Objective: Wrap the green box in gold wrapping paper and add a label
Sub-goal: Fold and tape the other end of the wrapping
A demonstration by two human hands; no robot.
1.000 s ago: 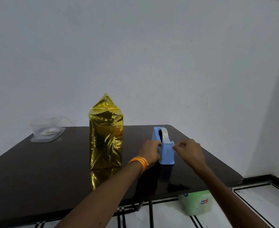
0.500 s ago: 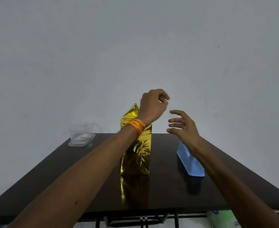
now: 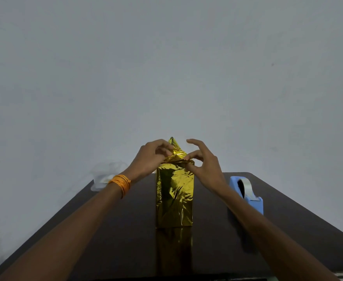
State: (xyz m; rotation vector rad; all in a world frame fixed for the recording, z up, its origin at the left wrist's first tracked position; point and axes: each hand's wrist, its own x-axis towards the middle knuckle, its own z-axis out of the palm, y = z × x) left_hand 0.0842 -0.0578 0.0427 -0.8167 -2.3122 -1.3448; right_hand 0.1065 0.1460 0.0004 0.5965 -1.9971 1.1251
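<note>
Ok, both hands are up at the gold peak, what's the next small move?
Probably press the pointed gold foil flap down flat onto the box top: it stands up, with the left hand and right hand pinching its base.

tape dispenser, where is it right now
In the head view, the blue tape dispenser stands on the dark table, right of the gold-wrapped box, just beyond the right forearm.

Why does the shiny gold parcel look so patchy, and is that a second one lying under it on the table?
Head view: the crinkled gold foil-wrapped box mirrors the dim room, so bright glints sit beside dark patches; the shape below is its reflection in the glossy dark table; the wide lens splays the table edges.
</note>
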